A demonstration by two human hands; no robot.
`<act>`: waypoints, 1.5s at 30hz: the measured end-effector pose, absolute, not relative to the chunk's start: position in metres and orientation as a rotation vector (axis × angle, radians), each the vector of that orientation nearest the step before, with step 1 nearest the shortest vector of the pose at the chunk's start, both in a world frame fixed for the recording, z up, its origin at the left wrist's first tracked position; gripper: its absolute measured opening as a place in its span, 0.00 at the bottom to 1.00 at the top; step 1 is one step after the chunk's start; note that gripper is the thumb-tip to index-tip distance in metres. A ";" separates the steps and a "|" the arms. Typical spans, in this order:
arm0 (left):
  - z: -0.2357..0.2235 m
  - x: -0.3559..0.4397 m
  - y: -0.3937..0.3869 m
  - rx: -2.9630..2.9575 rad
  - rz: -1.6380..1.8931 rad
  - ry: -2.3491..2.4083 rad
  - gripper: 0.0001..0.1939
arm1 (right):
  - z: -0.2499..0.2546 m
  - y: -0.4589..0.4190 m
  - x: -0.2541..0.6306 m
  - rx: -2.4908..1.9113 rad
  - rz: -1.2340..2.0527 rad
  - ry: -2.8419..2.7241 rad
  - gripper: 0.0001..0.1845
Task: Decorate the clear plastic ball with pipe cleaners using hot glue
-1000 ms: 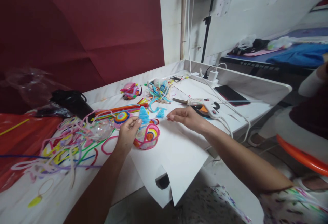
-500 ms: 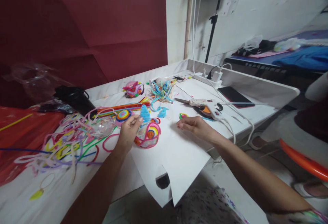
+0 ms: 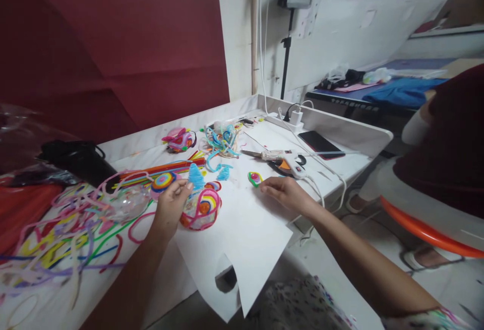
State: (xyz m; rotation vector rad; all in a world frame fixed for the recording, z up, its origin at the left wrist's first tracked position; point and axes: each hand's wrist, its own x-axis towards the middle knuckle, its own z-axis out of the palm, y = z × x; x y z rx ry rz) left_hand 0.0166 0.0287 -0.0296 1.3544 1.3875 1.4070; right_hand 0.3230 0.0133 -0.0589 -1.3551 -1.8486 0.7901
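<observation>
My left hand (image 3: 171,205) is closed round the side of a small round piece (image 3: 200,209) wound from pink, orange and yellow pipe cleaners, with a blue fuzzy cone (image 3: 196,176) at its top. My right hand (image 3: 284,192) rests palm down on the white paper sheet (image 3: 245,229), fingers loosely stretched, nothing in it. Just beyond its fingertips lies a small coiled leaf shape (image 3: 255,178) in green, pink and yellow. A rainbow spiral disc (image 3: 162,181) lies left of my left hand.
Loose pipe cleaners (image 3: 71,229) sprawl over the table's left. A glue gun (image 3: 289,159), scissors (image 3: 251,153), a phone (image 3: 320,143) and a power strip (image 3: 282,117) lie at the back right. Another person (image 3: 446,153) sits on an orange-rimmed seat (image 3: 423,229) at right.
My right hand drew back toward me, uncovering the small coiled leaf shape. The camera swung, so everything shifted left and down. My left hand keeps its hold.
</observation>
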 end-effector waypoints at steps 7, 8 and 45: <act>-0.027 0.016 0.030 1.351 1.357 1.446 0.18 | -0.059 0.013 0.325 -1.435 0.697 -1.911 0.16; -0.027 0.016 0.031 1.341 1.354 1.444 0.18 | -0.058 0.013 0.325 -1.438 0.686 -1.922 0.16; -0.029 0.017 0.026 1.368 1.343 1.366 0.13 | -0.030 0.036 0.211 -0.911 1.338 -1.811 0.22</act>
